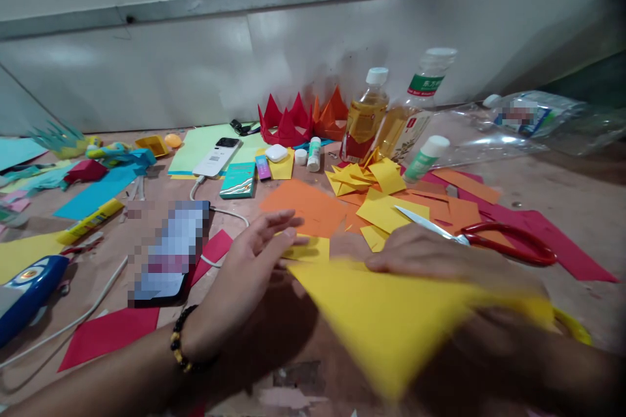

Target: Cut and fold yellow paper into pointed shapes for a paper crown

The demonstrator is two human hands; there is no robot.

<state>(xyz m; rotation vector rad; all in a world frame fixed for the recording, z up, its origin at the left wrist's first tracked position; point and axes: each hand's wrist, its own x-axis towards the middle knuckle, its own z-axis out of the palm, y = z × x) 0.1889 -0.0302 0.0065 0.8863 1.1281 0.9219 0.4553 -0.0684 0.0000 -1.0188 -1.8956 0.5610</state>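
Observation:
A large sheet of yellow paper with a corner pointing down is in my right hand, which is blurred by motion; part of its grip is hidden by the paper. My left hand, with a beaded bracelet on its wrist, has its fingers stretched out beside the paper's left corner. Just past these fingers lies a small yellow paper piece. Beyond my right hand, red-handled scissors rest on paper scraps. A curved yellow thing shows by my right wrist; I cannot make out what it is.
Folded yellow pieces and orange paper lie behind my hands. Red and orange paper crowns, drink bottles and a glue stick stand near the wall. A phone with a white cable is at left.

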